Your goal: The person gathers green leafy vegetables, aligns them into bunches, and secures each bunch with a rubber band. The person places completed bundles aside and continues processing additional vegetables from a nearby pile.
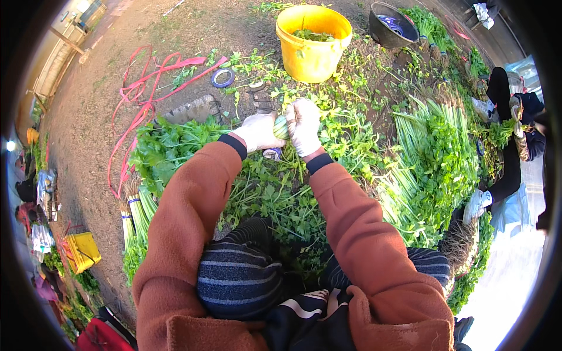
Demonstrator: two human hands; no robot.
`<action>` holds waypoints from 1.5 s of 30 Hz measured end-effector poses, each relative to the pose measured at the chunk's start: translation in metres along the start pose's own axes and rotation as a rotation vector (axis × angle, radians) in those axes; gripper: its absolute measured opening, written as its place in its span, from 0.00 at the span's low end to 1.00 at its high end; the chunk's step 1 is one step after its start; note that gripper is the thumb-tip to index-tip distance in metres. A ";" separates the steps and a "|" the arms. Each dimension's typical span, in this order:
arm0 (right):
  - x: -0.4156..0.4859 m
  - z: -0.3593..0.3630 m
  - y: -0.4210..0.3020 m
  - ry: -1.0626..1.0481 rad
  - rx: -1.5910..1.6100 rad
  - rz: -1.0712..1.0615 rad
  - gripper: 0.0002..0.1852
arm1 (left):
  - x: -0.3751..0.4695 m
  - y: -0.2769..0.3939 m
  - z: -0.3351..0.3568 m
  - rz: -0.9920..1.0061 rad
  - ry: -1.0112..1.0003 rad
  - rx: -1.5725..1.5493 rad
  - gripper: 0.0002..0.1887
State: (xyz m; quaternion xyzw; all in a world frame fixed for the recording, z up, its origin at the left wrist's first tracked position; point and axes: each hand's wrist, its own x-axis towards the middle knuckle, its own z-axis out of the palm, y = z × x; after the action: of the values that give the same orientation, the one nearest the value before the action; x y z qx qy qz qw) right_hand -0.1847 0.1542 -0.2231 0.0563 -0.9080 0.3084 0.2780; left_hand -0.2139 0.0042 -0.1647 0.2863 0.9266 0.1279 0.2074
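Note:
My left hand [259, 133], in a white glove, grips a bunch of celery [281, 127] by its pale stalks. The bunch lies sideways, and its leafy tops [180, 142] spread out to the left beyond my wrist. At the other end my right hand [304, 125], also gloved, is closed around the butt of the bunch, so the roots are hidden. Just under my hands sits a small white and purple roll [272, 153], partly covered. Loose celery leaves and trimmings [281, 193] cover the ground between my knees.
A yellow bucket [311, 57] holding greens stands ahead, beside a black tub [393, 26]. Purple tape [223, 78] and pink strapping [151, 101] lie front left. Celery is piled at right [452, 149]; tied bunches [138, 215] lie left. Another person's dark-clothed limb [505, 162] shows far right.

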 end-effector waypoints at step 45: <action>-0.103 0.060 0.078 -0.385 0.327 0.186 0.15 | -0.004 -0.009 0.006 0.001 0.097 -0.056 0.33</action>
State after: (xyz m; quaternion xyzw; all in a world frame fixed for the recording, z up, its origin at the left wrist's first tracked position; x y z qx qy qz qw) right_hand -0.1481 0.1741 -0.3591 0.0742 -0.8836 0.4588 0.0579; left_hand -0.2122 -0.0045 -0.1722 0.2742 0.9316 0.1675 0.1699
